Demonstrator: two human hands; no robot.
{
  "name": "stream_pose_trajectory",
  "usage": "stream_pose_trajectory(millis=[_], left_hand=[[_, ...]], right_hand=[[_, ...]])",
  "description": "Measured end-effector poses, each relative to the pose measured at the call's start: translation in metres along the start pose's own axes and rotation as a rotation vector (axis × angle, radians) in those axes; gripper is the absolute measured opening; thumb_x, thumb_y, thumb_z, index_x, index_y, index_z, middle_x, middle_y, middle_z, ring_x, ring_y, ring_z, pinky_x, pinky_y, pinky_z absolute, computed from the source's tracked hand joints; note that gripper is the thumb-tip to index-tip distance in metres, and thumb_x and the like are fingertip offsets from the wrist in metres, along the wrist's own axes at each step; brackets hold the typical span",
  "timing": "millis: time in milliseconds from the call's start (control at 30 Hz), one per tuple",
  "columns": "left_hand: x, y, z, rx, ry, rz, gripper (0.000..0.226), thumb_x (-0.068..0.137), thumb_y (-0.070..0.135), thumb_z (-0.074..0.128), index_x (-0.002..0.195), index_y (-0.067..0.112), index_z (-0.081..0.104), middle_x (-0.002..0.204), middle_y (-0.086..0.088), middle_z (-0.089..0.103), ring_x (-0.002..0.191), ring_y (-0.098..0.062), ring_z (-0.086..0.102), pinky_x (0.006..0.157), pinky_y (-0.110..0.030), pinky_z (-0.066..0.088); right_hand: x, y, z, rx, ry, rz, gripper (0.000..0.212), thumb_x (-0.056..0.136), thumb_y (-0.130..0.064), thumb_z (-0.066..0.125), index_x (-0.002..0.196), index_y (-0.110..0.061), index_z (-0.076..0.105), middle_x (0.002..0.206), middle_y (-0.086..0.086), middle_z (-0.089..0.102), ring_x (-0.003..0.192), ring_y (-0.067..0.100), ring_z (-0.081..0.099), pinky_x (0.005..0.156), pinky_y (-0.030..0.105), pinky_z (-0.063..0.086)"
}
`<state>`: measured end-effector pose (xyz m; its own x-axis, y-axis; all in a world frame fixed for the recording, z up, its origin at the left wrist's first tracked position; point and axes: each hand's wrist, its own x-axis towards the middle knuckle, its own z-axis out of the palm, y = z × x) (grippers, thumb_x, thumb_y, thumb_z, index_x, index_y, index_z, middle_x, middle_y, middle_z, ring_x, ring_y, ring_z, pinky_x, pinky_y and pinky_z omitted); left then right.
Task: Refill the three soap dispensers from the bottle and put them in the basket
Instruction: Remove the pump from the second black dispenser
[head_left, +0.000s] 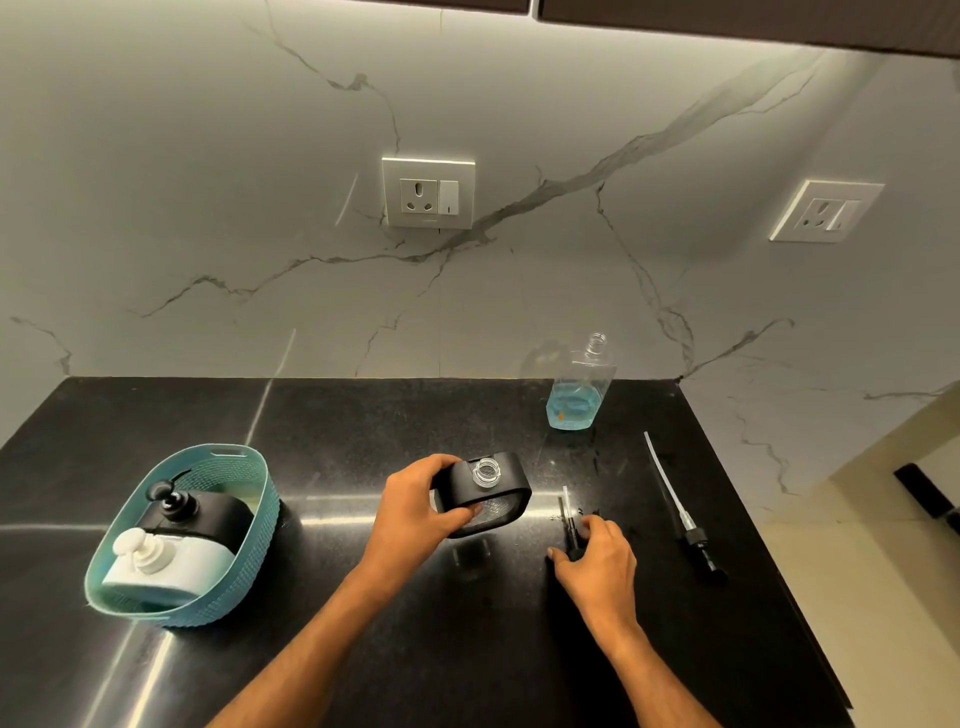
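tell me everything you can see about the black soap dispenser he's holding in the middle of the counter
The black dispenser is a squat, rounded-rectangular body in matte black, with a clear threaded neck on top, open, no pump fitted. It stands about upright on the dark counter, right of the teal basket. The left hand grips its left side, fingers over the top edge and thumb on the front. Its fill level cannot be seen. The right hand does not touch it.
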<state>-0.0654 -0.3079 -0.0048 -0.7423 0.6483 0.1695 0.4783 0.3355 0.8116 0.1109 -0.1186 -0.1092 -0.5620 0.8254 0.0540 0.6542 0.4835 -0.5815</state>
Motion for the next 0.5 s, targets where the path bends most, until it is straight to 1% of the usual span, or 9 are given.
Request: stream_pose_trajectory(millis=[100,200,267,333,400,500], left_hand=[[0.003,0.000,0.000,0.008,0.004,0.001,0.049,0.070,0.019,0.093,0.113,0.026,0.071,0.105,0.019,0.071,0.099,0.002,0.065,0.091,-0.024,0.056],[0.007,0.001,0.001,0.008,0.007,0.002,0.047,0.071,0.019,0.093,0.112,0.026,0.071,0.104,0.019,0.071,0.099,0.001,0.065,0.090,-0.025,0.056],[0.009,0.002,0.001,0.005,0.004,0.001,0.047,0.071,0.018,0.092,0.112,0.027,0.071,0.104,0.020,0.071,0.100,0.002,0.065,0.090,-0.025,0.056],[0.012,0.002,0.002,0.005,0.009,-0.002,0.047,0.071,0.018,0.092,0.113,0.026,0.071,0.104,0.021,0.071,0.100,0.004,0.064,0.091,-0.025,0.056],[0.015,0.001,0.002,0.006,0.013,-0.003,0.047,0.071,0.018,0.092,0.113,0.026,0.071,0.104,0.020,0.071,0.100,0.004,0.064,0.091,-0.025,0.056],[0.023,0.002,0.001,0.001,0.013,-0.006,0.047,0.072,0.018,0.093,0.112,0.026,0.071,0.104,0.020,0.071,0.100,0.003,0.065,0.091,-0.024,0.056]], right_hand=[[0.006,0.000,-0.003,0.016,0.010,-0.009,0.059,0.070,-0.036,0.093,0.118,-0.016,0.065,0.103,-0.008,0.058,0.101,0.014,0.060,0.091,0.029,0.051],[0.013,0.004,-0.003,0.018,0.012,-0.015,0.062,0.069,-0.038,0.093,0.120,-0.015,0.065,0.104,-0.007,0.059,0.101,0.014,0.062,0.091,0.033,0.054],[0.016,0.004,-0.003,0.039,0.032,-0.015,0.060,0.070,-0.039,0.092,0.118,-0.014,0.066,0.103,-0.005,0.061,0.097,0.015,0.063,0.087,0.033,0.055],[0.024,0.000,-0.006,0.099,0.057,-0.032,0.055,0.073,-0.037,0.091,0.116,-0.015,0.067,0.100,-0.006,0.061,0.089,0.012,0.063,0.080,0.028,0.053],[0.038,-0.006,-0.010,0.188,0.079,-0.041,0.049,0.075,-0.033,0.091,0.116,-0.016,0.068,0.099,-0.006,0.064,0.085,0.007,0.062,0.077,0.025,0.053],[0.069,-0.014,-0.018,0.353,0.111,-0.001,0.047,0.076,-0.022,0.090,0.118,-0.014,0.068,0.104,0.001,0.069,0.089,0.007,0.065,0.081,0.030,0.059]])
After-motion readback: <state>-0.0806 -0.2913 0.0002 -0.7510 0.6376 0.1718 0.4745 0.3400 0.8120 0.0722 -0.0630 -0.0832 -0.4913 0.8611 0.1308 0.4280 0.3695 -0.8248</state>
